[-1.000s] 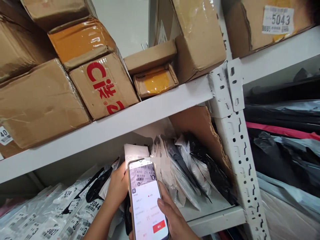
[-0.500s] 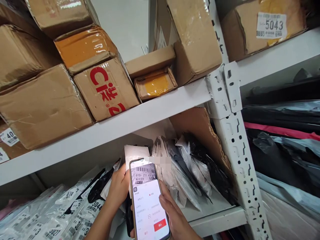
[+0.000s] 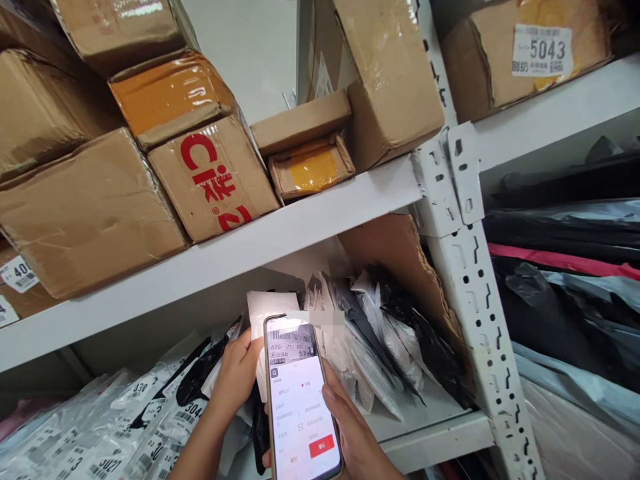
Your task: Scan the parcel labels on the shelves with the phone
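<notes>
My right hand is wrapped round a smartphone, held upright with its lit screen facing me. At the top of the screen a camera picture of a barcode label shows; lower down is a red button. Behind the phone, my left hand is closed on the left edge of a parcel with a white label face. The phone hides most of that parcel. Several plastic mailer bags stand on the shelf just behind and right of the phone.
Cardboard boxes fill the upper shelf. White labelled mailer bags are packed at lower left. A perforated white post rises on the right, with stacked bags beyond it. A cardboard sheet leans behind the mailers.
The phone and my right hand have shifted slightly to the right. The label picture on its screen has moved and blurred. My left hand stays almost still on the parcel.
</notes>
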